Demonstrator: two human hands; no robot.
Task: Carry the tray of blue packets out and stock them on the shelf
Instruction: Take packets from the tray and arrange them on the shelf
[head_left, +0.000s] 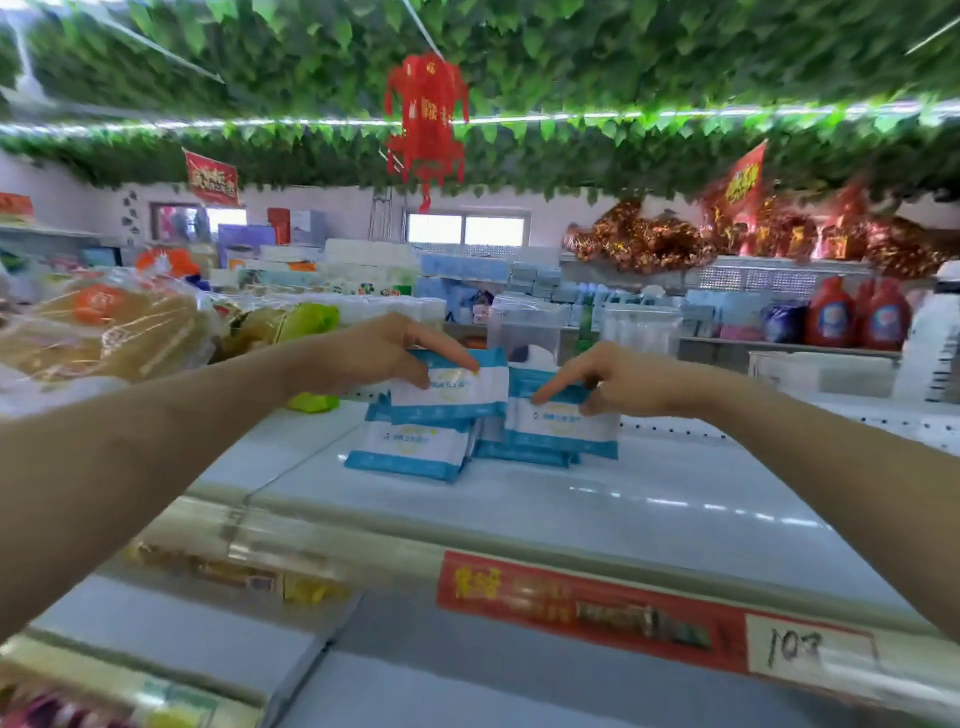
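Left hand (363, 353) pinches packet (449, 389); right hand (618, 382) pinches neighbour packet (561, 421).

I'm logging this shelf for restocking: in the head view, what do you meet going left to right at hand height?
Bagged bread → left hand → upper blue packet it pinches → right blue packet → right hand pinching it → red detergent bottles.
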